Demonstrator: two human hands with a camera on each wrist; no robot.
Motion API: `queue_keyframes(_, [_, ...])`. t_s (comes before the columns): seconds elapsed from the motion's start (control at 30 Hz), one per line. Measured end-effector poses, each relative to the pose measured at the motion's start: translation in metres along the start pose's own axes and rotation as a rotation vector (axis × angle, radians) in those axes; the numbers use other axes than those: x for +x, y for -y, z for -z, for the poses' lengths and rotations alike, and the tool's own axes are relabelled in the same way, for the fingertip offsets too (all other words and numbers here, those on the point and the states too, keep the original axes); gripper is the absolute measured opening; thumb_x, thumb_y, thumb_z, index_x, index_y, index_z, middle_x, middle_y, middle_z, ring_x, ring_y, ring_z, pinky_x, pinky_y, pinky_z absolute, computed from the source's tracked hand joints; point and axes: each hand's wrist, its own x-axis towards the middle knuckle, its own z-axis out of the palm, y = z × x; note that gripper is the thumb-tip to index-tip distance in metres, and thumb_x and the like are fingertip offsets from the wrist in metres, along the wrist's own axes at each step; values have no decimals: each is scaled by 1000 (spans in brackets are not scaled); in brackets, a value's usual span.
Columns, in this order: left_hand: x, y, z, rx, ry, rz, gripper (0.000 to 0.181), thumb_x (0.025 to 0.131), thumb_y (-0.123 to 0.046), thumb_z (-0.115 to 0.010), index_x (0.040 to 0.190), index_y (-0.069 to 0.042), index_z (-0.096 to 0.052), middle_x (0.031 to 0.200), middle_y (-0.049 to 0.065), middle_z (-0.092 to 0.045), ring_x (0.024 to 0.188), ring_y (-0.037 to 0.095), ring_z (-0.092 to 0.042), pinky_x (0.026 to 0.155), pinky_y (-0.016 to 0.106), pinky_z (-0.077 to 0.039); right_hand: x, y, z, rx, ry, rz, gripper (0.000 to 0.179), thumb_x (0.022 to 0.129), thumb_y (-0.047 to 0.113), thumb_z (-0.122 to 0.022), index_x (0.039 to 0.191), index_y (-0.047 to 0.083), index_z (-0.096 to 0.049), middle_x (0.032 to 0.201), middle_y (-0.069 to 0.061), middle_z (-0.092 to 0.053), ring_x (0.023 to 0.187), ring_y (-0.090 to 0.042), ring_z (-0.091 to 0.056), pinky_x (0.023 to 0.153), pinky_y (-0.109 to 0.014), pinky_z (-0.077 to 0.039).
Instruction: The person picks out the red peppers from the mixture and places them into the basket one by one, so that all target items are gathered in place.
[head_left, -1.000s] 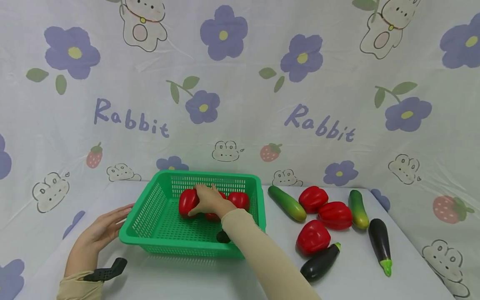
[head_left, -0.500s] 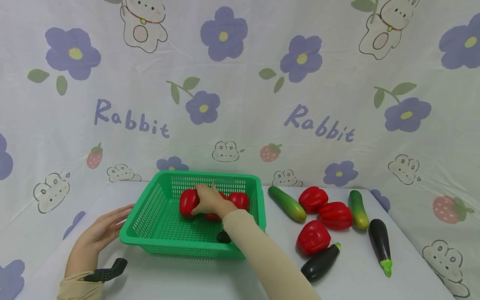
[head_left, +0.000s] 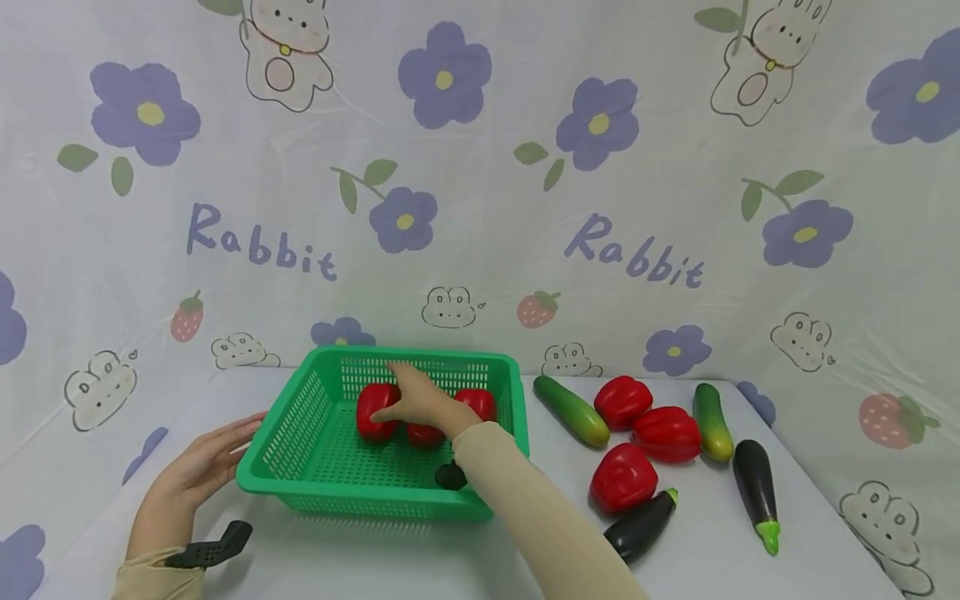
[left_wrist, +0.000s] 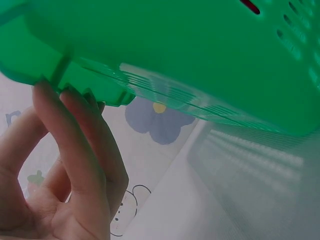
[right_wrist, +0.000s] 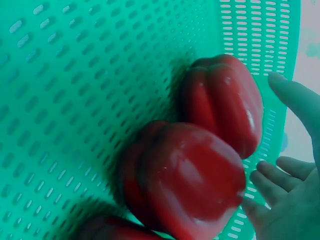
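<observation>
My left hand (head_left: pixel 198 467) is at the left side of a green perforated basket (head_left: pixel 360 493); in the left wrist view its fingertips (left_wrist: pixel 42 92) touch the underside of the rim, fingers not curled over it. My right hand (head_left: pixel 423 402) is inside the basket above red bell peppers. It holds nothing; thumb and fingers are spread. In the right wrist view a gap shows between its fingers and the upper bell pepper (right_wrist: pixel 225 105). Beside that one lies another bell pepper (right_wrist: pixel 187 175), and a third (right_wrist: pixel 115 231) is partly cut off below.
Right of the basket, on the white table (head_left: pixel 712 542), lie two cucumbers (head_left: pixel 572 412), several bell peppers (head_left: pixel 624 479) and two eggplants (head_left: pixel 643 525). A patterned cloth (head_left: pixel 480 183) hangs behind. A black wrist mount (head_left: pixel 210 550) sticks out from my left sleeve.
My right hand has let go of the left bell pepper in the basket and risen slightly with spread fingers. My left hand keeps its place. The head view has shifted slightly.
</observation>
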Motion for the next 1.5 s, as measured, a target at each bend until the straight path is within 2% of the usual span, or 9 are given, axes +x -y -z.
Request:
queue_keyframes(0.07, [0,0,1,9,-4,-1,22,101,-25,-54,104,-40,-70,109,-26,-66,102,-1,-62,88,22,-54,-1,2,2,27,-8,16,85,86,31,-75,153,8,-28,156,-8,-37,144,-23,-35,114,-45,-37])
queue_keyframes(0.17, [0,1,1,9,-5,2,22,101,-25,-54,105,-40,-70,109,-26,-66,102,-1,-62,88,22,-54,-2,3,4,39,-26,40,86,85,32,-76,152,7,-28,156,-8,-36,144,-24,-35,114,-45,-38])
queue_keyframes(0.8, [1,0,0,-55,18,3,24,102,-22,-53,103,-37,-71,109,-23,-67,103,0,-63,88,22,-55,-24,4,43,133,-201,53,91,83,38,-77,154,17,-25,159,-2,-32,146,-24,-33,115,-46,-36])
queue_keyframes(1.2, [1,0,1,-33,22,-7,25,102,-22,-52,102,-39,-71,109,-23,-67,102,0,-62,87,21,-55,-40,-18,63,177,-284,6,93,80,43,-79,154,25,-25,160,0,-31,148,-24,-29,116,-51,-33])
queue_keyframes(1.5, [1,1,0,-33,-1,4,23,101,-23,-54,102,-38,-71,108,-23,-67,102,1,-63,87,22,-55,-54,-35,79,214,-328,11,93,81,43,-78,154,20,-26,159,-2,-32,148,-24,-29,117,-51,-30])
